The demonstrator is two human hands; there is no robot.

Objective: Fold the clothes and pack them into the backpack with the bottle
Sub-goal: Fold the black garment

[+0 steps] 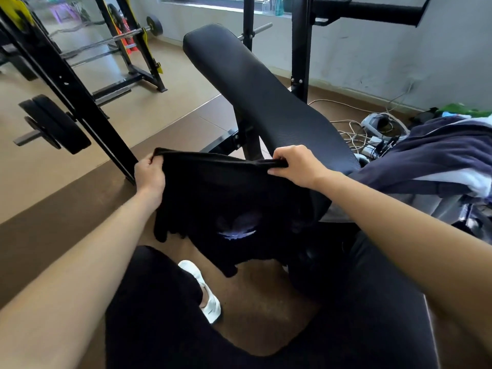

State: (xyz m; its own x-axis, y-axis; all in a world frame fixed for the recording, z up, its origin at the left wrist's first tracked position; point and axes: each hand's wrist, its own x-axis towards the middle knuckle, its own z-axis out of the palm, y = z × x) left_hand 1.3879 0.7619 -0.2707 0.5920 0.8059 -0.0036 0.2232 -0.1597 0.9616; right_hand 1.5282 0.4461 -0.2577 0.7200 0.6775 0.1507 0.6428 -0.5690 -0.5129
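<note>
I am gripping the top edge of a black garment (229,198) with both hands. My left hand (149,174), at centre left of the frame, is curling its fingers round the left corner of that edge. My right hand (295,166), just right of centre, is pinching the right end of the same edge, with the fabric bunched under the curled fingers. The edge is stretching roughly level between the two hands. The rest of the garment is hanging free below it in the centre of the frame, above my knees. A pale logo print (237,227) is showing low on the hanging part.

Behind the garment, a black bench pad (255,89) is running from the centre towards the upper middle. At the right edge, a pile of clothes (431,155) in dark blue, white and grey is lying against the near right side of the pad. Past the pile, cables (351,129) are lying on the floor.

At the left, a black rack upright (66,83) is slanting down from the upper left corner towards my left hand. Weight plates (53,123) are sitting just beside it. A barbell (127,35) is resting on a stand in the upper left. At lower centre, a white slipper (205,291) is showing on the brown floor (266,302).
</note>
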